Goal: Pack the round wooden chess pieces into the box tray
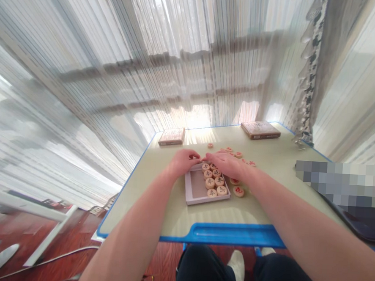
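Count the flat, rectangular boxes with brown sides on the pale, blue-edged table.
2: left box, at the far left of the table; right box, at its far right.

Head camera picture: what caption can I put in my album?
Left hand and right hand at the far end of a shallow box, partly filled with black-lettered xiangqi pieces, red-lettered pieces alongside.

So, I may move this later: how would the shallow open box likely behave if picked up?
The shallow open box looks thin-walled, perhaps card, so it may flex. Its visible round pieces crowd the right side, so it could tip that way. With bare room beside them, they might slide if it tilts.
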A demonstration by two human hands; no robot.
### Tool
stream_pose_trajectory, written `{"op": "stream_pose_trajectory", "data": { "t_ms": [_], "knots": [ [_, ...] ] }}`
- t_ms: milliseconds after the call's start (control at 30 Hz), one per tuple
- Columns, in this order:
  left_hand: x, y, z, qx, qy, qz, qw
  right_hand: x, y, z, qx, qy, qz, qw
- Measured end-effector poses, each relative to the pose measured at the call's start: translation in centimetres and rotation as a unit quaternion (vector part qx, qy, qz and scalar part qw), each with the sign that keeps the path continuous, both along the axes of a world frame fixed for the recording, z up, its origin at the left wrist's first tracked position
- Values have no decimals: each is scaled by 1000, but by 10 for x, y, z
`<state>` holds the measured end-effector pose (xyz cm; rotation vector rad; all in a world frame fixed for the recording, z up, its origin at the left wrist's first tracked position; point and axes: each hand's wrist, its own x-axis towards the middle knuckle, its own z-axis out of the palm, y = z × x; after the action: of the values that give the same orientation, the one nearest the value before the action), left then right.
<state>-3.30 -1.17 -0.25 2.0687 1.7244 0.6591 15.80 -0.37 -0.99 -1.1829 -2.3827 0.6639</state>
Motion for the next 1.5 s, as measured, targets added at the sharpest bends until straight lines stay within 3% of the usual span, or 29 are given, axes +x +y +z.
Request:
{"op": "stream_pose_trajectory", "data": {
  "t_ms": [167, 300, 433, 667, 833, 933, 1100, 1267, 1500],
  "knots": [
    [1, 1, -2, 38, -54, 41, 997, 0, 4, -3, 24, 41, 0, 999],
    [5, -4, 4, 60, -165, 35, 984, -1, 0, 3, 46, 53, -19, 997],
    [8, -12, 12, 30, -289, -7, 957, -2, -6, 8, 81, 96, -38, 991],
    [14, -14, 12, -6, -372, 10, 928, -5, -7, 8, 113, 204, -51, 971],
    [20, -19, 18, -78, -443, -56, 892, -5, -9, 10, 116, 215, -56, 968],
    [20, -21, 22, -111, -452, -90, 880, -5, -11, 12, 137, 185, -56, 972],
    [16, -21, 22, -132, -440, -70, 885, -6, -14, 13, 185, 171, -47, 967],
    [16, -22, 23, -135, -469, -107, 866, -4, -19, 18, 198, 149, -56, 967],
    [14, -22, 24, -141, -450, -98, 876, -7, -21, 17, 221, 150, -59, 962]
  ]
}}
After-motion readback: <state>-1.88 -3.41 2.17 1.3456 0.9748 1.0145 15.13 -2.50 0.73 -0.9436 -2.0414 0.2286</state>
